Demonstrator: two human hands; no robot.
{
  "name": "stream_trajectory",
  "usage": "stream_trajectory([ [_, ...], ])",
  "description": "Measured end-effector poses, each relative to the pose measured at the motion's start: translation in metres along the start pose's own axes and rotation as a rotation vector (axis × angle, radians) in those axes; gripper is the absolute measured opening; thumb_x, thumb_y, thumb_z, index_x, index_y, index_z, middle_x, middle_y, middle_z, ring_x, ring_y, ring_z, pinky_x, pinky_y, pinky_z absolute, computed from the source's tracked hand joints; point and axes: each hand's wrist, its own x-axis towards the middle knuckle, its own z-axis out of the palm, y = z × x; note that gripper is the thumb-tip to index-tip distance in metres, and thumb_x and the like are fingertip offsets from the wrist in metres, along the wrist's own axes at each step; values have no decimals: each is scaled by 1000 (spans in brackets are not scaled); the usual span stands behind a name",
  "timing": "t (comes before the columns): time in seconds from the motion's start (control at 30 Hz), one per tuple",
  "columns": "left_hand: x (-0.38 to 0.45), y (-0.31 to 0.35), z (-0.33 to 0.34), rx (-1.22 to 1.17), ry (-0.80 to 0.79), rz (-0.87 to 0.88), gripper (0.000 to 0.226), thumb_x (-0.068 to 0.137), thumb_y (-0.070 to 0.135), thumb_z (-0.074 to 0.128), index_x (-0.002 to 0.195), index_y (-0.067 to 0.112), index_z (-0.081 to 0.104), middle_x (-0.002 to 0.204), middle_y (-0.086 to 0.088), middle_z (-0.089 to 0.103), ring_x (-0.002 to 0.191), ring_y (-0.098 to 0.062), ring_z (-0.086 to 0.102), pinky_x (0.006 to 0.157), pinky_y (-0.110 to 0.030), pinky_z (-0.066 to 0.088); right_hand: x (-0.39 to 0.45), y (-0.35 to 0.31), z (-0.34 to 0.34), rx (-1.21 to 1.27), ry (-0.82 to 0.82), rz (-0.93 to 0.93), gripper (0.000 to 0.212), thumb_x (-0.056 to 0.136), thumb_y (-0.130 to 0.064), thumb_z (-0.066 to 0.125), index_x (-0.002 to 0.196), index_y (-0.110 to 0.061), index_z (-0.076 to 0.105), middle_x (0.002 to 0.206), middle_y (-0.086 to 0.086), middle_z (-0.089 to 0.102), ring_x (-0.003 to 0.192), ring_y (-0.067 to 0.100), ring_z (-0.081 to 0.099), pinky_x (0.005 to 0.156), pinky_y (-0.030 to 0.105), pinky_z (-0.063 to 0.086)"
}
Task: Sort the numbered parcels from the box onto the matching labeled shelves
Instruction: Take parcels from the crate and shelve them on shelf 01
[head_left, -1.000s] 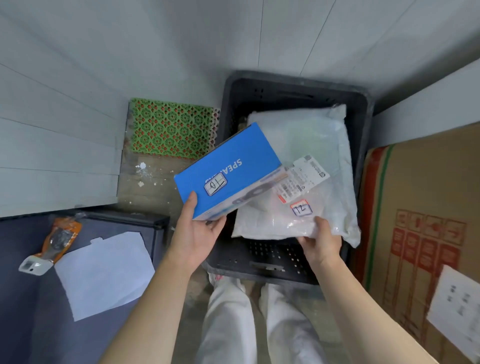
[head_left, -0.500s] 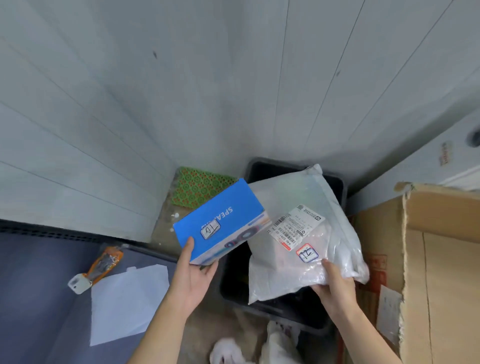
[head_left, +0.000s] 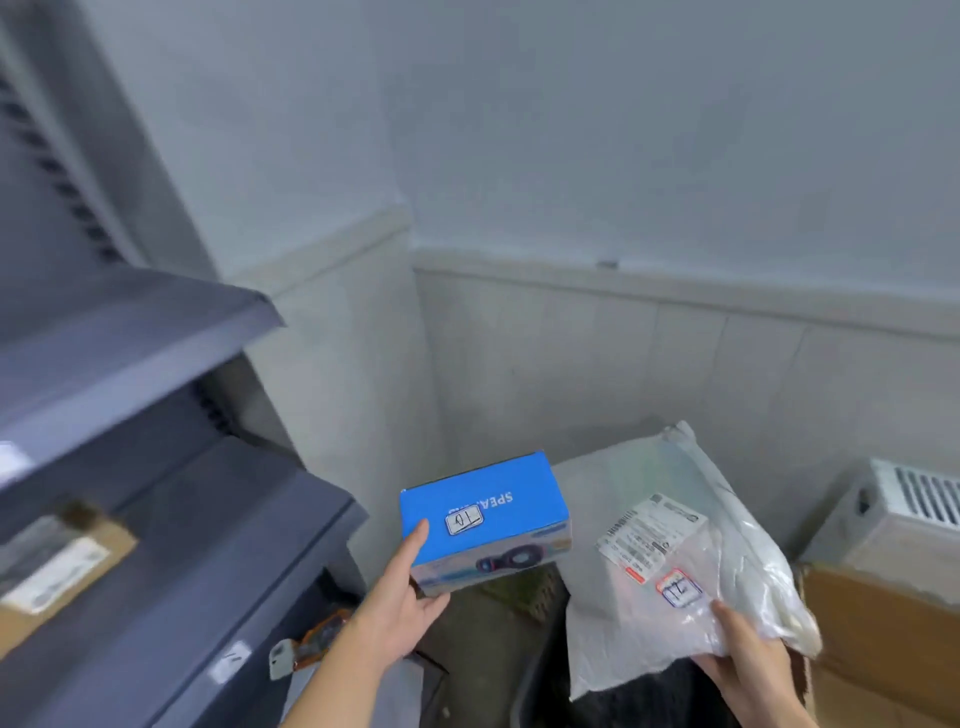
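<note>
The left hand (head_left: 402, 605) grips the near corner of a blue box (head_left: 483, 514) labelled 10, held up just right of the grey shelves (head_left: 156, 332). Further right of the shelves, the right hand (head_left: 745, 652) pinches the lower edge of a white plastic parcel (head_left: 670, 561) labelled 12, above the dark crate (head_left: 540, 680)

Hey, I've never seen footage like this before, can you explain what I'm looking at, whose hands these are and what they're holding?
No machine here: a person wears a camera on the head, looking forward and down at their own hands. The left hand grips a blue cardboard box with a handwritten sticker that seems to read 10. The right hand pinches a white plastic mailer bag, whose sticker seems to read 12. On the left stand grey metal shelves, one carrying a brown cardboard parcel. The picture is blurred.
</note>
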Motion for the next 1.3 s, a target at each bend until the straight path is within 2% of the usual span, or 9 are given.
stream_trajectory([
  [0.1,-56,37,1,-9,-12,79,27,92,34,56,111,15,58,104,-12,65,97,-23,57,103,-37,33,-57,-19,35,323,-88,66,36,82,-39,70,114,-24,68,124,27,55,115,46,47,100,18,30],
  [0.17,-90,57,4,-48,-14,129,21,92,33,56,102,15,58,97,-11,64,88,-21,57,101,-38,33,-96,-31,60,501,-168,-2,47,72,-49,73,76,-3,67,109,55,42,107,71,25,100,9,26],
  [0.23,-125,74,7,-89,-8,151,21,91,33,59,94,12,58,94,-12,63,86,-22,56,104,-39,32,-109,-41,72,429,-165,74,31,89,-6,60,112,14,56,127,50,35,124,56,29,98,38,41],
  [0.33,-161,94,-2,-87,6,189,25,87,34,64,96,11,59,98,-14,64,94,-25,57,111,-42,30,-126,-59,93,428,-357,172,42,79,-23,76,120,-26,66,132,30,50,100,12,62,107,19,25],
  [0.47,-199,106,-20,-70,25,264,32,85,32,67,105,8,60,103,-18,65,103,-31,58,109,-47,36,-163,-66,123,149,-452,-23,47,93,-6,53,137,-20,47,126,12,56,94,25,59,96,47,42],
  [0.63,-241,110,-26,-124,97,319,35,83,31,70,105,5,61,104,-21,65,101,-32,61,96,-43,48,-151,-72,143,73,-633,122,49,45,-67,78,87,-42,72,113,20,64,70,1,63,68,10,50],
  [0.77,-269,111,-9,-182,157,352,37,80,30,72,104,5,60,106,-22,65,103,-32,61,94,-45,49,-198,-118,138,26,-710,-64,46,92,-5,54,136,-14,45,113,14,57,81,22,59,68,41,57],
  [0.9,-302,115,12,-229,187,425,37,80,29,72,105,5,59,105,-20,65,99,-31,62,78,-43,53,-202,-138,141,-52,-831,-115,38,95,-2,46,130,-17,45,103,11,59,81,24,57,40,32,54],
  [1.3,-417,180,58,-106,302,699,30,86,41,65,93,13,58,94,-12,65,89,-25,62,75,-40,50,-282,-130,182,-6,-1056,105,45,95,0,44,138,-11,41,99,10,60,82,24,57,43,35,55],
])
